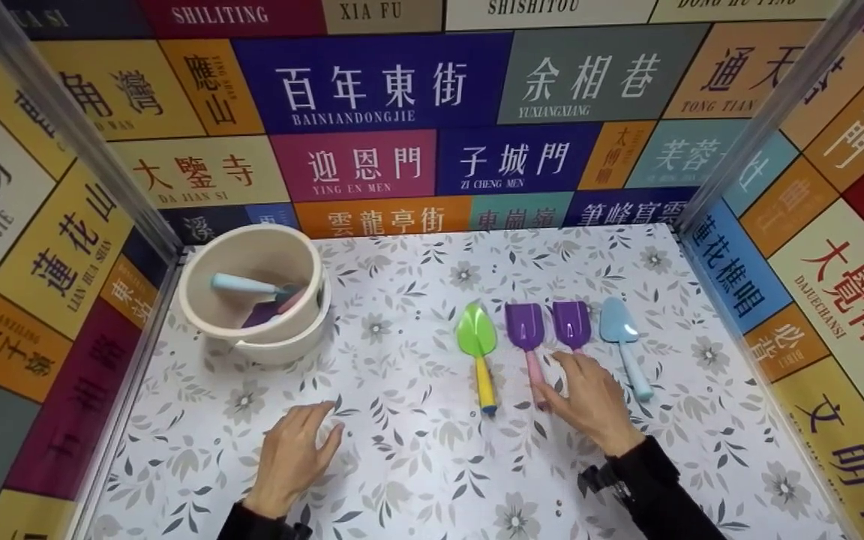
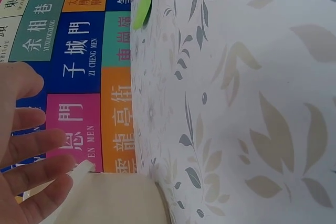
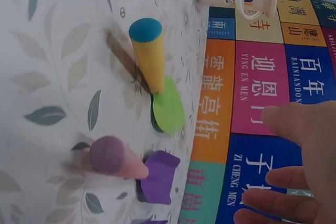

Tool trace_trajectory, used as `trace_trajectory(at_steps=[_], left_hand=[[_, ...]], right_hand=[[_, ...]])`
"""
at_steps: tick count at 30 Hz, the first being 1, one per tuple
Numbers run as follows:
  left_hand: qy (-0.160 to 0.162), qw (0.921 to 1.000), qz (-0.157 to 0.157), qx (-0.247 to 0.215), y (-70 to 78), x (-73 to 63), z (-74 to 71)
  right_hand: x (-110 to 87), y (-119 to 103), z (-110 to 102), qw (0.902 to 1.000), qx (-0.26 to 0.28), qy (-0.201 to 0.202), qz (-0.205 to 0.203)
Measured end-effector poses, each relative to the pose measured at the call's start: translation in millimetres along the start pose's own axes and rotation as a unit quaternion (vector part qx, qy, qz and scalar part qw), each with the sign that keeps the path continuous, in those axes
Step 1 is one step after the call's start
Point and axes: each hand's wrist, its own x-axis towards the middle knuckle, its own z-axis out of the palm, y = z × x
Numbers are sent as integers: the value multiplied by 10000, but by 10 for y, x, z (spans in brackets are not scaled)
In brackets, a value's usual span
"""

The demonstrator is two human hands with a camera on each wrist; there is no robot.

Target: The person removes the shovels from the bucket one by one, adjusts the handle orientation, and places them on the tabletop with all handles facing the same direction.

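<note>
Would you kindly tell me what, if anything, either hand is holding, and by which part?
Nothing is held: the left hand is empty, the right hand open near the purple shovels.

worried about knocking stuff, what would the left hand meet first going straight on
Probably the back wall; the left hand looks set to pass right of the bucket, though depth is unclear.

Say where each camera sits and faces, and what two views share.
Head: on the head, facing forward and down at the table; left grip, right grip and sleeves show.
Left wrist: on that wrist, facing table and wall; left grip shows.
Right wrist: likewise, facing shovels and wall; right grip shows.
Both wrist views share the green shovel.
</note>
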Motion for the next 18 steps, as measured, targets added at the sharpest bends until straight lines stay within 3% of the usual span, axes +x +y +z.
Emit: trace_trajectory(at_steps=[4,7,11,18], left_hand=[[-13,10000,14,12,18,24,-9],[-8,10000,7,9,25,36,-16],[5,10000,33,23,30,47,-24],[24,9999,147,-13,14,104,-55]], right_hand=[[-138,135,-67,9955,-228,539,-748],[-230,200,-108,9930,-181,611,-998],[-334,255,-143,9914,-187,674,-1108],[-446,318,-188,9928,-229,691,-955]])
